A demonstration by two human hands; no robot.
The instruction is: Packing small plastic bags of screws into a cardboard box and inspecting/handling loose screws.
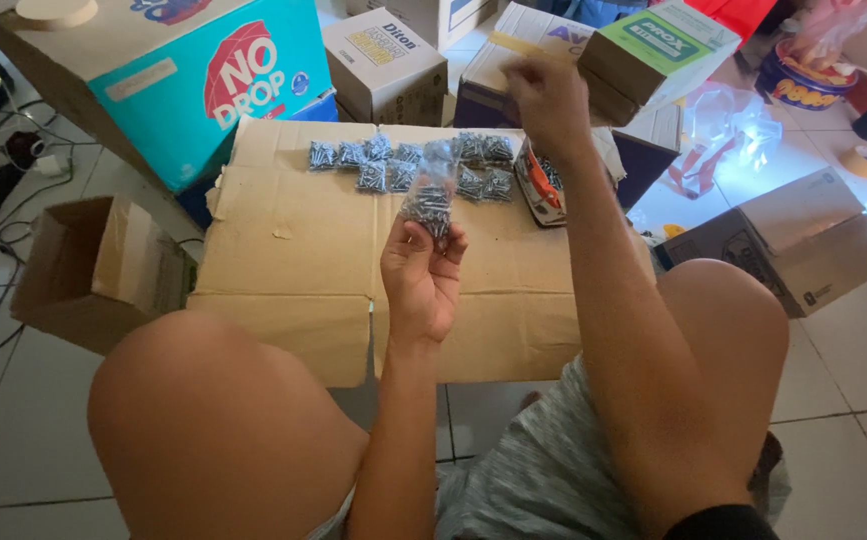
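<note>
Your left hand (421, 275) at frame centre, grip pinching a small clear plastic bag of dark metal screws (429, 205), held above the flattened brown cardboard surface (293, 250), your right hand (550, 98) raised at upper centre, blurred, grip state cannot be told, row of filled screw bags (403, 162) lying along the cardboard's far edge.

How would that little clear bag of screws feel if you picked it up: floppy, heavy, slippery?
The bag would probably be floppy: its thin clear film sags around the screws in the left hand. It likely feels heavy for its size, being packed with dark metal screws. Pushed, it should slump rather than roll, like the filled bags lying flat on the cardboard.
</note>
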